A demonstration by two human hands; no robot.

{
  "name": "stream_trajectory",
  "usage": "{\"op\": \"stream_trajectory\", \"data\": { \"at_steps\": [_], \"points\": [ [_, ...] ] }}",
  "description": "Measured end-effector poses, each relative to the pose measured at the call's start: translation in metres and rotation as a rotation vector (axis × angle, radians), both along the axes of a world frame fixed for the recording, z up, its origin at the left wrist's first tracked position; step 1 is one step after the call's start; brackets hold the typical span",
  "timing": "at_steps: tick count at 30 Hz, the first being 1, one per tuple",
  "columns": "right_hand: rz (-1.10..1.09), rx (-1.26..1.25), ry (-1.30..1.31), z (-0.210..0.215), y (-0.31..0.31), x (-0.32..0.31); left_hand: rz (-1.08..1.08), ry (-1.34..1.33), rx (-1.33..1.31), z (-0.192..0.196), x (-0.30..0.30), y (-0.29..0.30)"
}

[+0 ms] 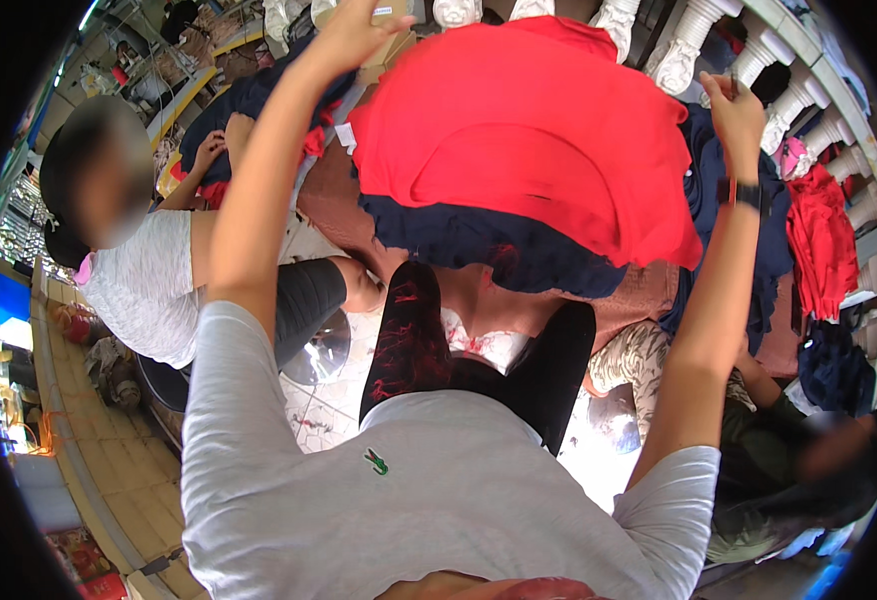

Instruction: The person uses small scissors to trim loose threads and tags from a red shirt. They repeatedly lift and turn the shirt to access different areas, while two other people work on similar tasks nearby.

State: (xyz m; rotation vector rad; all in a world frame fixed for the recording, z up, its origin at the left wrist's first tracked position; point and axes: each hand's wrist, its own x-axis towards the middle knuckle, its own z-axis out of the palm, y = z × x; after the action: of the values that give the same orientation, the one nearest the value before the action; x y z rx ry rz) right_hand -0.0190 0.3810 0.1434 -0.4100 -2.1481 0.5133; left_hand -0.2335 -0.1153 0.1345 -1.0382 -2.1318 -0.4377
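A large red garment (519,130) is spread over a pile of dark navy cloth (489,245) in front of me, with a curved fold across its middle. My left hand (359,35) is raised beyond its far left corner, fingers stretched out and apart from the cloth; the top edge of the view cuts part of it off. Off the garment's right side is my right hand (737,112), its fingers drawn together. A thin dark thing shows at those fingertips, too small to name. A pale tag (346,136) sticks out at the garment's left edge.
A person in a grey top (149,270) sits at my left, hands on dark cloth. Another person in dark clothes (799,480) is at the lower right. White carved balusters (689,45) line the far side. More red cloth (825,240) hangs at the right.
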Motion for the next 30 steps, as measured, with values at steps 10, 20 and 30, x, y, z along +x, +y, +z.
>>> {"op": "stream_trajectory", "data": {
  "at_steps": [10, 20, 30],
  "points": [
    [0.615, -0.887, -0.106, -0.133, -0.28, 0.131, -0.37, -0.491, 0.396, -0.101, 0.238, 0.073],
    [0.589, -1.075, 0.117, -0.15, -0.298, 0.096, -0.397, -0.715, 0.469, -0.118, 0.218, 0.081],
    [0.577, -1.051, 0.182, -0.155, -0.302, 0.089, -0.387, -0.692, 0.555, -0.127, 0.224, 0.086]
  ]
}}
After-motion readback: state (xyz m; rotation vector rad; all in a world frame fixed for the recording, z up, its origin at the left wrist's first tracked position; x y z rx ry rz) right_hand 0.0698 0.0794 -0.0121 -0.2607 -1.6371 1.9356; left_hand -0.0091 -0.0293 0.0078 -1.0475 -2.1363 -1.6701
